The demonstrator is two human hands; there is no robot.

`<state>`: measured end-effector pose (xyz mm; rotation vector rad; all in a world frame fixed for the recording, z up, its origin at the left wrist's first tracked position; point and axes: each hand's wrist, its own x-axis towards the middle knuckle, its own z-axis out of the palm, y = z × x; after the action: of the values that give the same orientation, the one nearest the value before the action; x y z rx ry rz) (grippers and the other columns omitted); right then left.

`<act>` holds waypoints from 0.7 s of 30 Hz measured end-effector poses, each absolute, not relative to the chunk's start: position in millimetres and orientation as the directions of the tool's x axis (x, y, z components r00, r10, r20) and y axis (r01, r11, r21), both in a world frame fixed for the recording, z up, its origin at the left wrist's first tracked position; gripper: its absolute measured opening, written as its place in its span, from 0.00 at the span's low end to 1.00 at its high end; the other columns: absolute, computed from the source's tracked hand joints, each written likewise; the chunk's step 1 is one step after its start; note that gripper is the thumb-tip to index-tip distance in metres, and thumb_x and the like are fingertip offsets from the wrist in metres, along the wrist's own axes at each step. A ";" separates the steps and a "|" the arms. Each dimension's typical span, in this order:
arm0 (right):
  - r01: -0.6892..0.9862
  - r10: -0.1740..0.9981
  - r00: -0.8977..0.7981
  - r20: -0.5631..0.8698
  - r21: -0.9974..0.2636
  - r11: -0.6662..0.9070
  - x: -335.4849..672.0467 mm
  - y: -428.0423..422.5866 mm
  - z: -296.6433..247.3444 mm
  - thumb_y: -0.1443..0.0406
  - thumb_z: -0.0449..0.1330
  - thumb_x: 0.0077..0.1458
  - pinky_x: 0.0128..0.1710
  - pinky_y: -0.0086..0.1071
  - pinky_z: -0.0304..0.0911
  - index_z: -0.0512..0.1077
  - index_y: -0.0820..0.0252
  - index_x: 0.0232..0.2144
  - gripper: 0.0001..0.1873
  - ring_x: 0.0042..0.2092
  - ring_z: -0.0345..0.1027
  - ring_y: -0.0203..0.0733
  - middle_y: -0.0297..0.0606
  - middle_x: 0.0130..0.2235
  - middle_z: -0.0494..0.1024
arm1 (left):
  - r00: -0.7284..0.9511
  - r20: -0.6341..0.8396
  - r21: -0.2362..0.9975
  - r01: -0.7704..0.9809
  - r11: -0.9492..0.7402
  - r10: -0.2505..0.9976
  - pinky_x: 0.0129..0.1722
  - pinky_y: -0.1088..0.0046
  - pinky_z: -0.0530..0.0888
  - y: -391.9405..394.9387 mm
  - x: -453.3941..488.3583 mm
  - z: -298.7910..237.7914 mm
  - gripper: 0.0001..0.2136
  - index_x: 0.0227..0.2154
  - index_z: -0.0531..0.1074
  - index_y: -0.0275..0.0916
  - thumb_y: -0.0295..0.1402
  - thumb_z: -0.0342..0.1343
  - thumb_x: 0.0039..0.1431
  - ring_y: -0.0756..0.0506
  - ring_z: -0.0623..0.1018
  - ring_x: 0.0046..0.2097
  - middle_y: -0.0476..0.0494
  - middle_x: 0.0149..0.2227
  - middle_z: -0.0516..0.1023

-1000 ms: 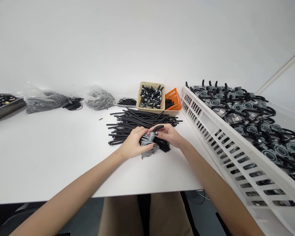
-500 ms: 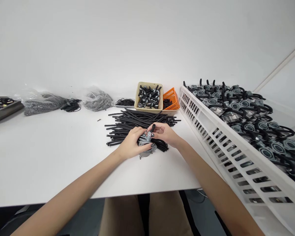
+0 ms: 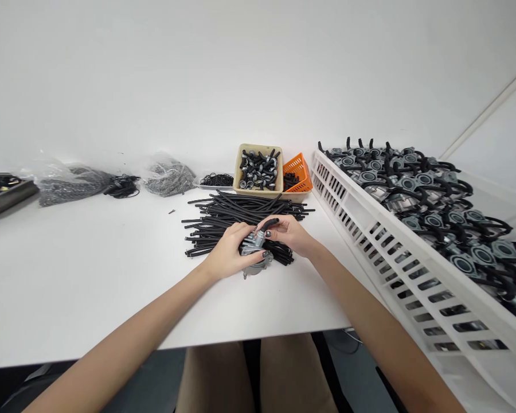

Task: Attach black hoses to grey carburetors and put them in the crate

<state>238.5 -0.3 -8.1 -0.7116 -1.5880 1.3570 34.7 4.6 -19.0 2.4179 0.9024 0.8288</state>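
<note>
A white table (image 3: pixel 90 275), with a grey metal part (image 3: pixel 253 268) between two bare hands.
Taking twelve as straight ahead of the part, a slotted white crate (image 3: pixel 413 249) packed with similar parts runs from one o'clock round to four. Black hoses (image 3: pixel 223 209) lie piled toward twelve, close behind the fingers. Clear bags (image 3: pixel 167 175) of grey pieces slump around ten and eleven; a filled cream bin (image 3: pixel 280 178) stands at twelve, an orange basket (image 3: pixel 303 184) beside it at one. The left hand (image 3: pixel 231 250) wraps round the metal part; the right hand (image 3: pixel 290 234) closes thumb and fingers narrowly at the black tube (image 3: pixel 270 223) on its top. I can't tell whether the part touches the table.
</note>
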 end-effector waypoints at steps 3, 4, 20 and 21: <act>-0.132 0.856 -0.443 0.267 -0.964 0.232 239.2 1.3 -10.7 0.53 0.69 0.47 0.47 0.37 0.67 0.79 0.60 0.35 0.18 0.40 0.72 0.40 0.39 0.37 0.80 | 0.608 0.385 0.553 0.451 -0.701 0.695 0.43 0.63 0.68 4.7 34.8 -18.3 0.17 0.38 0.71 0.39 0.49 0.56 0.56 0.41 0.69 0.40 0.44 0.35 0.72; -0.134 0.852 -0.449 0.270 -0.963 0.235 239.3 1.8 -11.4 0.52 0.69 0.48 0.47 0.37 0.67 0.79 0.61 0.36 0.19 0.40 0.72 0.41 0.40 0.37 0.80 | 0.607 0.386 0.550 0.453 -0.702 0.695 0.43 0.63 0.68 4.8 34.9 -18.4 0.17 0.37 0.71 0.39 0.49 0.56 0.56 0.41 0.69 0.40 0.44 0.35 0.72; -0.078 0.844 -0.443 0.301 -0.951 0.298 241.9 -0.8 -7.4 0.54 0.69 0.48 0.46 0.38 0.68 0.80 0.60 0.36 0.17 0.40 0.73 0.42 0.40 0.37 0.80 | 0.615 0.390 0.556 0.436 -0.708 0.685 0.44 0.64 0.68 4.1 34.6 -18.1 0.17 0.39 0.72 0.39 0.48 0.58 0.56 0.41 0.70 0.42 0.43 0.37 0.73; -0.078 0.847 -0.443 0.295 -0.953 0.292 241.8 -1.0 -7.2 0.54 0.69 0.48 0.46 0.38 0.68 0.80 0.60 0.36 0.17 0.40 0.73 0.42 0.40 0.37 0.80 | 0.615 0.391 0.556 0.435 -0.708 0.685 0.44 0.64 0.68 4.1 34.6 -18.0 0.17 0.39 0.72 0.39 0.48 0.58 0.56 0.41 0.70 0.42 0.43 0.37 0.73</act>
<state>241.8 -1.0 -7.2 -0.7110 -1.6628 1.2931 34.6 4.1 -18.0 2.4325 0.8920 0.8348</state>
